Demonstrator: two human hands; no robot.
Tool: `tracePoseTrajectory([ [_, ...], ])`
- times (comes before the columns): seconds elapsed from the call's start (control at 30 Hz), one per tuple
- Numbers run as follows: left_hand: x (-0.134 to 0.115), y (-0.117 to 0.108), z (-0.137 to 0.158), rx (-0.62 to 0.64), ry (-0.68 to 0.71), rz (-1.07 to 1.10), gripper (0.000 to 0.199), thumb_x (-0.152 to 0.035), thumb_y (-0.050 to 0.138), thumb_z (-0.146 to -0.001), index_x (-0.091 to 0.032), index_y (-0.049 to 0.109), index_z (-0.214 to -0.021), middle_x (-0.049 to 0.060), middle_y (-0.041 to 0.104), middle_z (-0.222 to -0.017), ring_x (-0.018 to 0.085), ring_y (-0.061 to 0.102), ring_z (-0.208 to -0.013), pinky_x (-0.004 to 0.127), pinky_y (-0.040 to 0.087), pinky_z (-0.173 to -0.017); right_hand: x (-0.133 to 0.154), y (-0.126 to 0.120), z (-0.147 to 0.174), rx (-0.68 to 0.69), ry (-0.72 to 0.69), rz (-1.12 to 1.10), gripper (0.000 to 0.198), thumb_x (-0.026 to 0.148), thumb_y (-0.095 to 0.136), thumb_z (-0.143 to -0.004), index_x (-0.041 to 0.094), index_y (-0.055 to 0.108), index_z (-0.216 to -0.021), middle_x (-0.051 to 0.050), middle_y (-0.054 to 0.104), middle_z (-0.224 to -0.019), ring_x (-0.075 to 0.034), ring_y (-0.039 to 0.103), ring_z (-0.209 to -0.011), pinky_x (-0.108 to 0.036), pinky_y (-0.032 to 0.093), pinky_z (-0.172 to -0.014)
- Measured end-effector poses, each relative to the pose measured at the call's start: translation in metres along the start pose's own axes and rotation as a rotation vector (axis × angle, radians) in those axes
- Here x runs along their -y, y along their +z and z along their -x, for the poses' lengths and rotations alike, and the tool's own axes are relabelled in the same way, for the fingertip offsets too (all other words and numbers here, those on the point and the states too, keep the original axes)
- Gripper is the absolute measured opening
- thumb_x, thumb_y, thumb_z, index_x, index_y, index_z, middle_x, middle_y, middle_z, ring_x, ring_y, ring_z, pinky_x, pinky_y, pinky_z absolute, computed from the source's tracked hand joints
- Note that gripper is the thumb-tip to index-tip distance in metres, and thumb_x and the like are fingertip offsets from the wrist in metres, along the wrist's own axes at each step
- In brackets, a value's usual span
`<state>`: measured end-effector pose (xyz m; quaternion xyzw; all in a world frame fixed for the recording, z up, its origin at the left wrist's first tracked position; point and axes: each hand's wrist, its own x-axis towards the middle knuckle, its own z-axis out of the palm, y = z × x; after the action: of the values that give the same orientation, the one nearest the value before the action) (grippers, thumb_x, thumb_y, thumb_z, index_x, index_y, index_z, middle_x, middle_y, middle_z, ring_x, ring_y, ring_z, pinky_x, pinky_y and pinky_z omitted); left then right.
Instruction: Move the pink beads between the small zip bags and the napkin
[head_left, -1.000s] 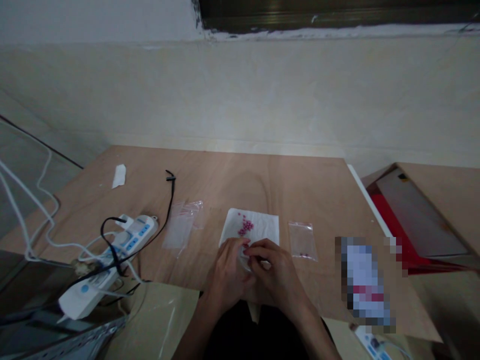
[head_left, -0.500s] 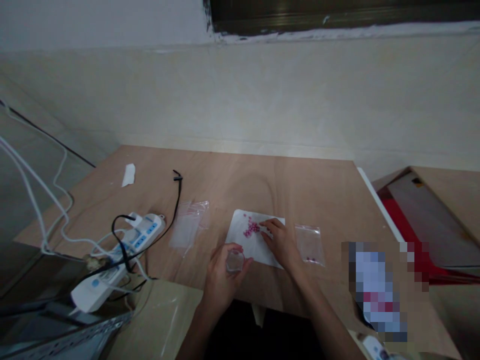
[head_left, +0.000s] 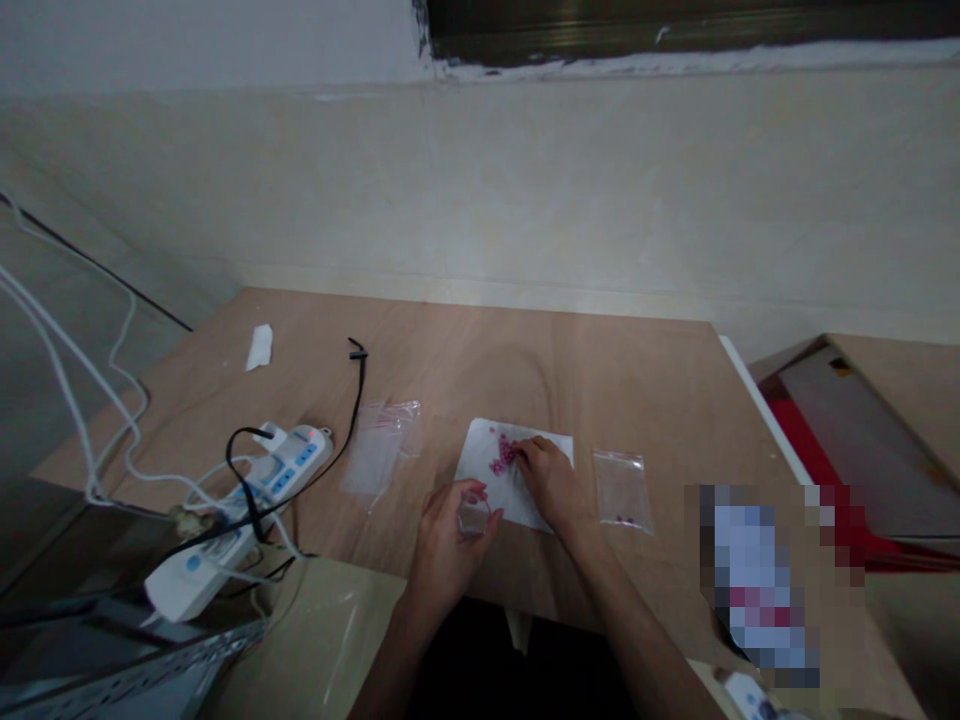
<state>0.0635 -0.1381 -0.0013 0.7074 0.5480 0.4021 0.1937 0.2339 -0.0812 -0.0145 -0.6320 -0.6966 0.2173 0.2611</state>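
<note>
Small pink beads (head_left: 501,463) lie in a loose cluster on a white sheet (head_left: 480,456). My right hand (head_left: 549,482) reaches over the sheet, its thumb and fingertips pinched together on a bead at the cluster's right side. The pinched bead is mostly hidden by the fingers. In front of the sheet's near left corner, my left hand (head_left: 442,535) is closed around a small clear plastic bag (head_left: 473,516), its mouth facing up. Right of the sheet a clear zip bag (head_left: 622,485) lies flat, with a few dark pink beads near its bottom edge.
Several flat clear zip bags (head_left: 379,445) lie left of the sheet. A white power strip (head_left: 247,520) with tangled black and white cables takes up the table's left side. A white scrap (head_left: 259,347) lies farther back. A blurred-out object (head_left: 761,580) is at the right.
My right hand has moved slightly left, and its fingertips have closed together at the beads. My left hand still holds the small bag, now tilted a little differently.
</note>
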Motion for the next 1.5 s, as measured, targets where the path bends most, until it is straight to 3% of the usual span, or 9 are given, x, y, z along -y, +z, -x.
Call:
tracePoseTrajectory([
  [0.2,-0.003,0.008,-0.009,0.01,-0.063,0.053,0.019,-0.024,0.068,-0.075,-0.021,0.058,-0.091,0.001,0.066,-0.082,0.019,0.065,-0.079,0.035,0.056,-0.075,0.025,-0.033,0.017,-0.047,-0.027,-0.139,0.014,0.011,0.058,-0.084,0.017,0.071,-0.089,-0.007,0.073,-0.087,-0.017,0.068,-0.074,-0.029,0.055,-0.072],
  [0.43,-0.011,0.017,-0.013,0.088,-0.116,0.215,0.028,-0.016,0.065,-0.068,-0.019,0.058,-0.096,0.006,0.069,-0.091,0.022,0.066,-0.087,0.035,0.056,-0.074,0.067,-0.051,0.039,0.134,-0.146,-0.336,0.017,0.011,0.06,-0.085,0.021,0.073,-0.09,-0.004,0.075,-0.09,-0.017,0.07,-0.079,-0.028,0.054,-0.073],
  [0.67,0.009,0.011,-0.003,-0.022,-0.181,0.139,0.017,-0.026,0.065,-0.077,-0.02,0.055,-0.09,0.001,0.063,-0.079,0.017,0.064,-0.074,0.031,0.055,-0.066,0.017,-0.027,0.009,-0.08,0.005,-0.188,0.022,0.019,0.055,-0.088,0.018,0.074,-0.099,-0.009,0.074,-0.093,-0.017,0.069,-0.075,-0.03,0.055,-0.072],
  [0.83,0.013,0.006,-0.001,-0.035,-0.197,0.113,0.017,-0.026,0.065,-0.078,-0.02,0.055,-0.09,0.0,0.063,-0.077,0.016,0.064,-0.071,0.03,0.054,-0.068,-0.01,-0.009,-0.017,-0.006,-0.026,-0.106,0.02,0.011,0.059,-0.082,0.02,0.076,-0.086,-0.007,0.071,-0.092,-0.017,0.067,-0.082,-0.029,0.052,-0.079],
  [0.97,0.011,0.007,-0.003,-0.029,-0.196,0.09,0.019,-0.026,0.067,-0.077,-0.021,0.055,-0.091,0.0,0.063,-0.078,0.015,0.064,-0.073,0.03,0.054,-0.07,-0.005,-0.01,-0.018,-0.005,-0.025,-0.097,0.017,0.011,0.06,-0.083,0.018,0.075,-0.08,-0.009,0.069,-0.086,-0.019,0.066,-0.081,-0.032,0.051,-0.079],
  [1.13,0.003,0.015,-0.009,0.008,-0.164,0.15,0.024,-0.026,0.067,-0.075,-0.02,0.055,-0.094,0.003,0.065,-0.086,0.019,0.065,-0.081,0.035,0.054,-0.077,0.03,-0.031,0.014,-0.019,-0.067,-0.204,0.012,0.026,0.064,-0.086,0.021,0.074,-0.091,-0.006,0.069,-0.09,-0.017,0.064,-0.077,-0.029,0.053,-0.07],
  [1.27,-0.009,0.027,-0.012,0.081,-0.149,0.242,0.034,-0.021,0.066,-0.069,-0.02,0.054,-0.101,0.005,0.065,-0.095,0.022,0.064,-0.09,0.039,0.054,-0.08,0.054,-0.046,0.042,0.034,-0.13,-0.228,0.016,0.025,0.06,-0.09,0.025,0.076,-0.09,-0.007,0.067,-0.095,-0.021,0.061,-0.092,-0.036,0.052,-0.081],
  [1.4,-0.021,0.038,-0.013,0.138,-0.161,0.32,0.035,-0.02,0.064,-0.068,-0.021,0.051,-0.101,0.003,0.061,-0.094,0.02,0.063,-0.084,0.035,0.054,-0.074,0.051,-0.063,0.055,0.108,-0.101,-0.146,0.013,0.028,0.064,-0.087,0.028,0.077,-0.091,-0.01,0.059,-0.113,-0.025,0.057,-0.107,-0.042,0.05,-0.089],
  [1.5,-0.029,0.039,-0.013,0.154,-0.164,0.325,0.04,-0.028,0.069,-0.066,-0.022,0.049,-0.101,0.004,0.06,-0.095,0.022,0.062,-0.087,0.037,0.054,-0.074,0.04,-0.074,0.061,0.155,-0.044,-0.213,0.009,0.028,0.067,-0.085,0.025,0.076,-0.085,-0.009,0.062,-0.113,-0.022,0.061,-0.102,-0.038,0.051,-0.086],
])
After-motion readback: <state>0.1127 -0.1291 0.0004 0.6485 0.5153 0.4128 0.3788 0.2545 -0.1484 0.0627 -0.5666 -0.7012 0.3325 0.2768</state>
